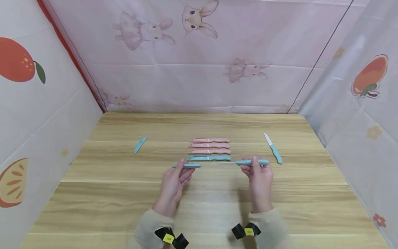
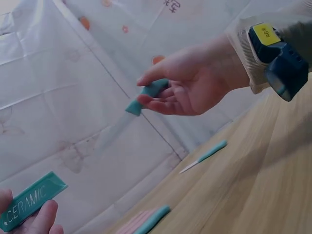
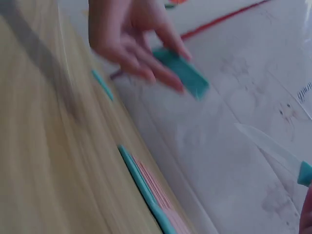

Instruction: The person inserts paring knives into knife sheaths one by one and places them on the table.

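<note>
My left hand [image 1: 174, 186] pinches a teal knife sheath [image 1: 190, 166], its open end facing right; the word CERAMIC shows on it in the left wrist view. My right hand [image 1: 259, 183] grips the teal handle of a knife [image 1: 253, 162], whose bare white blade points left toward the sheath. A gap separates blade tip and sheath, and both are held above the table. Just behind the hands lies a sheathed teal knife [image 1: 209, 158], in line with several sheathed pink knives [image 1: 211, 146].
On the wooden table [image 1: 124, 204], a second teal sheath [image 1: 140, 145] lies at the left. Another teal knife [image 1: 273, 149] lies at the right, blade bare and pointing away. Printed cloth walls [image 1: 186, 86] enclose the table's back and sides.
</note>
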A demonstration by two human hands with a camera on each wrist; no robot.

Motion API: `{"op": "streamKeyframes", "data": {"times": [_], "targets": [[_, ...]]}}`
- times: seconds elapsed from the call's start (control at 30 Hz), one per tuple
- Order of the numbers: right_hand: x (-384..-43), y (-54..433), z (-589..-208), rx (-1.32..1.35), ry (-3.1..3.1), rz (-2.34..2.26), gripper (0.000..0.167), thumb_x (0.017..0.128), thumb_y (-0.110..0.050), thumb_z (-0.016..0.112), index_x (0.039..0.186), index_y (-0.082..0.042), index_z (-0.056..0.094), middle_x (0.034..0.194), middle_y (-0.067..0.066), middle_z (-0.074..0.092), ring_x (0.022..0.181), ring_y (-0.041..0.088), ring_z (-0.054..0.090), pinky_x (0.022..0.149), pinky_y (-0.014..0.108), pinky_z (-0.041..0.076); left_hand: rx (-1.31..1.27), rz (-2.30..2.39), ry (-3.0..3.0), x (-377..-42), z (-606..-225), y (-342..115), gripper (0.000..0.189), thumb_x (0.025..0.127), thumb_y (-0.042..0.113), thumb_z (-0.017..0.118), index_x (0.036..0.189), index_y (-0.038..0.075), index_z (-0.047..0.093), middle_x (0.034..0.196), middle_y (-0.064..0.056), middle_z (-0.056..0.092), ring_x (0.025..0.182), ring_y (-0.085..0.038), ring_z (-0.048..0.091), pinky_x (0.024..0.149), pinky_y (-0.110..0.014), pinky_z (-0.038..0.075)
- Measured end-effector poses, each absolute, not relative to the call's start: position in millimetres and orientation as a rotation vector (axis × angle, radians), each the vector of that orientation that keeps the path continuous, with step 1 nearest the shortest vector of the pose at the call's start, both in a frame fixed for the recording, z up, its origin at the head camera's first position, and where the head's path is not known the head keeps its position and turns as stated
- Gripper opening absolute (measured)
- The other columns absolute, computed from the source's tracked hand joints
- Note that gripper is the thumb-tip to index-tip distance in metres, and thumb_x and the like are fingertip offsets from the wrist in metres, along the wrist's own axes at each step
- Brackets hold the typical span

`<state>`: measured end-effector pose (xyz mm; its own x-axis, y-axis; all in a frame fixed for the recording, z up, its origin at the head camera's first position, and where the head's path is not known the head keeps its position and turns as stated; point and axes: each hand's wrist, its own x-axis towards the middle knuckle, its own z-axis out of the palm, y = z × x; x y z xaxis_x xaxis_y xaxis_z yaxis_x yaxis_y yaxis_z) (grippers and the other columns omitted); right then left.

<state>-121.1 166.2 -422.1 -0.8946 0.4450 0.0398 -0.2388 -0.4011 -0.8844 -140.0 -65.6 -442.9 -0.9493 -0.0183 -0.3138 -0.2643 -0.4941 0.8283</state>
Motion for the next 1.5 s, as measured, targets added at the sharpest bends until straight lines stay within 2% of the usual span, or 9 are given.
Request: {"op": "streamKeyframes", "data": {"times": [0.3,0.6,0.83,0.97,1.3,1.5], "targets": [[-116,141,-432,-0.279,-1.415,2.307,0.01,0.098,-0.008,0.046,0.089,-0.005,0.044,0.081,0.008,0.069,0.061,0.011,0.064,0.062,0.024,0.054,-0.422,2.524,1.55,-136,-443,-55,0.046,0.092,0.034,0.058,0.113,-0.007,0.054,0.095,-0.011,0.07,0.087,-0.015,0.068,0.075,-0.028,0.054],[-117,140,-436,-0.309,-1.482,2.283,0.014,0.097,-0.015,0.051,0.091,-0.005,0.043,0.084,0.01,0.068,0.062,0.011,0.064,0.065,0.025,0.055,-0.4,2.505,1.576,-135,-443,-52,0.04,0.095,0.031,0.055,0.109,-0.007,0.056,0.095,-0.012,0.07,0.086,-0.018,0.068,0.079,-0.034,0.053],[-119,139,-438,-0.429,-1.569,2.261,0.01,0.098,-0.011,0.049,0.094,-0.004,0.042,0.084,0.005,0.069,0.063,0.01,0.063,0.067,0.025,0.055,-0.436,2.517,1.556,-134,-441,-49,0.034,0.096,0.029,0.054,0.107,-0.002,0.057,0.095,-0.012,0.07,0.087,-0.018,0.068,0.082,-0.036,0.052],[-121,137,-441,-0.459,-1.565,2.272,0.01,0.098,-0.01,0.048,0.094,-0.003,0.042,0.083,0.005,0.069,0.063,0.01,0.064,0.066,0.026,0.055,-0.435,2.526,1.549,-134,-441,-50,0.033,0.096,0.028,0.052,0.107,-0.002,0.057,0.096,-0.012,0.07,0.087,-0.017,0.068,0.08,-0.033,0.053],[-124,134,-452,-0.514,-1.549,2.307,0.013,0.097,-0.014,0.05,0.093,-0.004,0.042,0.083,0.006,0.069,0.064,0.01,0.063,0.068,0.025,0.055,-0.438,2.545,1.537,-132,-444,-49,0.042,0.095,0.031,0.055,0.112,-0.008,0.054,0.095,-0.012,0.07,0.088,-0.017,0.068,0.08,-0.033,0.053],[-124,132,-453,-0.5,-1.543,2.321,0.011,0.098,-0.009,0.047,0.093,-0.002,0.042,0.082,0.005,0.068,0.063,0.009,0.063,0.067,0.024,0.054,-0.44,2.546,1.528,-132,-445,-49,0.04,0.097,0.029,0.052,0.112,-0.008,0.053,0.094,-0.011,0.07,0.087,-0.017,0.068,0.08,-0.033,0.053]]}}
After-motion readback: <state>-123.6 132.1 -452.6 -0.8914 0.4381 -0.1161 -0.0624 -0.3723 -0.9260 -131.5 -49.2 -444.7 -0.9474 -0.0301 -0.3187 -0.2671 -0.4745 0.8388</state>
